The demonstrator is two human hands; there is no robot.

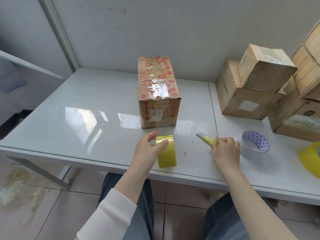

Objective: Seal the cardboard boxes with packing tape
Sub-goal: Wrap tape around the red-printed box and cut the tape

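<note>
A cardboard box [158,94] with red print and clear tape along its top seam stands in the middle of the white table [78,110]. Just in front of it, my left hand [147,151] grips a yellow roll of packing tape [168,155] standing on edge near the table's front. To the right, my right hand [225,149] holds a yellow utility knife [207,138], its metal blade tip pointing left and away toward the box.
Several taped plain cardboard boxes [256,89] are stacked at the right back. A white roll with purple triangles [255,142] lies right of my right hand, and another yellow tape roll [311,160] sits at the right edge. Crumpled clear tape lies on the floor at left.
</note>
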